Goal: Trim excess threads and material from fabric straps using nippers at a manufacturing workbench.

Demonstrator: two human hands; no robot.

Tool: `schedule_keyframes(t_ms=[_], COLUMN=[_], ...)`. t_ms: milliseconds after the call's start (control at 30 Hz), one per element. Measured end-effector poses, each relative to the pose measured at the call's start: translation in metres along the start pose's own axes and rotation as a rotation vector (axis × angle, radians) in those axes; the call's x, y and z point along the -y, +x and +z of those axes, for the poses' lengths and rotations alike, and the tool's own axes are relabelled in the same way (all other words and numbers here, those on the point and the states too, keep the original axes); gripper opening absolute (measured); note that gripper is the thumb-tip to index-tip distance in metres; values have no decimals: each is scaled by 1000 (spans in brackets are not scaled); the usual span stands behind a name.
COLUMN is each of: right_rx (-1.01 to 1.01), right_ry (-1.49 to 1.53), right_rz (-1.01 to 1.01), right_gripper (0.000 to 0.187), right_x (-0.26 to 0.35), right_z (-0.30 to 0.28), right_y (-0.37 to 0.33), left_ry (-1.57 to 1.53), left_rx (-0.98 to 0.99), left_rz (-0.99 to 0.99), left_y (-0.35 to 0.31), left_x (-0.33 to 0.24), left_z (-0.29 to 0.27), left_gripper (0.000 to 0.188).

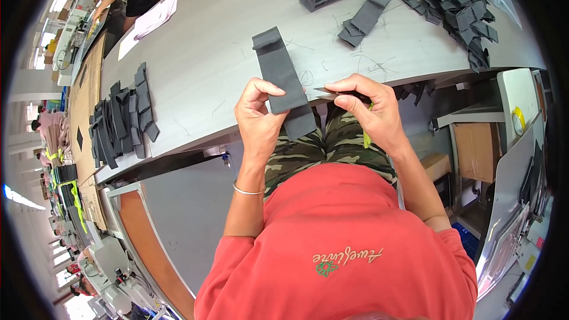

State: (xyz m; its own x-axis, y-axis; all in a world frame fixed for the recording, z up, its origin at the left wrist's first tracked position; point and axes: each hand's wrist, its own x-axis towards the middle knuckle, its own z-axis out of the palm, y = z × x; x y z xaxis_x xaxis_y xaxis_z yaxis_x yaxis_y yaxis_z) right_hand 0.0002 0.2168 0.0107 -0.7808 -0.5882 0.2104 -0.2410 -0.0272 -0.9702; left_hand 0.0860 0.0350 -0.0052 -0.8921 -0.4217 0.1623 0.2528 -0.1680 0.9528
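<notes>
The strip (283,74), dark grey cloth with a folded far end, is held over the table's near edge, its lower end hanging past that edge above the worker's lap. The left hand (258,109) grips it by the left side, thumb pressed flat on the upper face, fingers curled beneath; one fingertip shows at the opposite edge. The right hand (376,106), also over the table's near edge, is closed around a pointed tool (325,90), probably thread snips, pinched between thumb and fingers. The tip points toward the strip and lies just beside it, apparently not touching; whether the blades are parted cannot be told.

The step in hand appears to be trimming loose ends. The next move would call for a steady left pinch and a short approach of the tip to the edge, clear of that exposed fingertip.

Cut threads (379,64) litter the table's middle. A pile of similar strips (123,120) occupies the table's left end; a larger heap (453,9) lies at its far right, with two loose pieces (366,18) nearby. Papers (148,24) rest toward the table's (207,41) far left.
</notes>
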Motion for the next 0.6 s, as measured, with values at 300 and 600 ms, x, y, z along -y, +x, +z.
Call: schedule_keyframes(t_ms=[300, 600], right_rx=[36, 20], right_ry=[-285, -390], right_rz=[-187, -255], right_gripper=[17, 15], right_x=[3, -3], right_z=[7, 3], right_y=[9, 11], left_ry=[50, 69], left_rx=[-10, -51], left_rz=[46, 7], left_y=[2, 3], left_x=[2, 7], left_z=[-2, -3], left_gripper=[18, 16])
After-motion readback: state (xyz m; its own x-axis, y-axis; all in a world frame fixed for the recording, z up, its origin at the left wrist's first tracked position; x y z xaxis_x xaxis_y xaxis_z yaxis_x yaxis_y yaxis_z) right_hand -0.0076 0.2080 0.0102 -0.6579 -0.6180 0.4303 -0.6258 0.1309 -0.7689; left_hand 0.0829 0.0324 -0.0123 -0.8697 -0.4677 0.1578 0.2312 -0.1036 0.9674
